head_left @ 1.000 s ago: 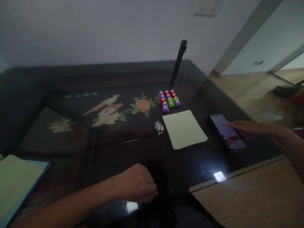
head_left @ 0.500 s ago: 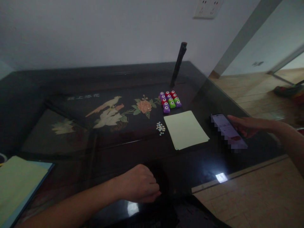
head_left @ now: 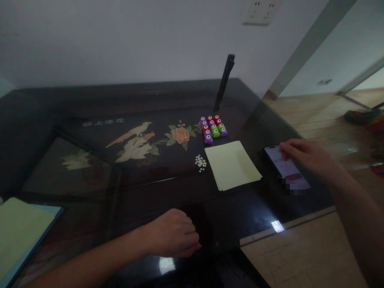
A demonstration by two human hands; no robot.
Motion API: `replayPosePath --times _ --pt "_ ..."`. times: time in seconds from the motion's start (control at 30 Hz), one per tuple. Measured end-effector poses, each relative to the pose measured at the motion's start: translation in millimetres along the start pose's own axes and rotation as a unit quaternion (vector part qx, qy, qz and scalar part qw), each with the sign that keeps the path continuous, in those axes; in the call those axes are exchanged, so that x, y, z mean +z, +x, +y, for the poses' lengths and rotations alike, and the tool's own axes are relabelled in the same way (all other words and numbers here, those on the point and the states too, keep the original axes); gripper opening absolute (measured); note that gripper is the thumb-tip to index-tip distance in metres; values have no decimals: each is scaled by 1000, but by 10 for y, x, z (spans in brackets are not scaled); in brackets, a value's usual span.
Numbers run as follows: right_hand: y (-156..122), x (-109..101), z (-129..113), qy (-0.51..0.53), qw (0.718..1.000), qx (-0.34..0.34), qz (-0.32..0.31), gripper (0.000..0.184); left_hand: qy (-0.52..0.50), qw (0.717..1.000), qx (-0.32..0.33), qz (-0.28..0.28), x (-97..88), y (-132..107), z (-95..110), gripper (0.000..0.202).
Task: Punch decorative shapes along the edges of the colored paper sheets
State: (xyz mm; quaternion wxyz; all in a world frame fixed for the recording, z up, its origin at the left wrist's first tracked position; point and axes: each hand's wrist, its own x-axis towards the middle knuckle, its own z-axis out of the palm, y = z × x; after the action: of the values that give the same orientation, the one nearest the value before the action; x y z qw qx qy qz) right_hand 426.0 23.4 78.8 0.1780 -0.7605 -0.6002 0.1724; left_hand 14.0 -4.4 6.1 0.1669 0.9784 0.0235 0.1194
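My left hand (head_left: 174, 234) lies on the near edge of the dark table, its fingers curled into a loose fist with nothing showing in it. Over the upper right of a phone (head_left: 277, 162) with a lit screen is my right hand (head_left: 303, 154), fingers bent in and pressed together. Whether the fingertips touch the glass I cannot tell. Left of the phone lies a stack of pale yellow paper (head_left: 233, 165). Tiny pale star-shaped pieces (head_left: 200, 163) form a small pile beside the stack. Behind it sit several purple, red and green craft punches (head_left: 213, 128) in close rows.
A black upright post (head_left: 224, 82) stands at the back of the glossy table (head_left: 144, 204), which bears a bird and flower picture. More yellow paper (head_left: 24, 230) lies on a blue folder at the left. The wall with a socket (head_left: 261, 12) rises behind.
My right hand has moved left, from the phone's right side to over its upper part. My left hand keeps its place. The view has shifted slightly.
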Motion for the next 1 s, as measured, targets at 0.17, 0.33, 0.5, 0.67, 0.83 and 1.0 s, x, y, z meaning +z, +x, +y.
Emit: replayPosePath --times 0.17,0.33,0.5,0.67,0.83,1.0 --pt "57 443 -236 66 996 -50 -24 37 -15 998 -60 7 -118 176 0 16" --pt "196 877 -343 -39 993 -106 46 35 -3 990 -137 25 -55 582 -130 42" --pt "300 1013 -369 -130 983 -113 65 39 54 985 -162 37 155 891 -256 52" --pt "462 961 -340 -118 987 -90 68 37 62 985 -155 38 222 899 -267 48" --pt "553 929 -355 -15 998 -35 49 41 59 987 -142 46 214 878 -262 45" --pt "544 964 -315 60 997 13 53 46 60 989 -126 51 221 880 -269 41"
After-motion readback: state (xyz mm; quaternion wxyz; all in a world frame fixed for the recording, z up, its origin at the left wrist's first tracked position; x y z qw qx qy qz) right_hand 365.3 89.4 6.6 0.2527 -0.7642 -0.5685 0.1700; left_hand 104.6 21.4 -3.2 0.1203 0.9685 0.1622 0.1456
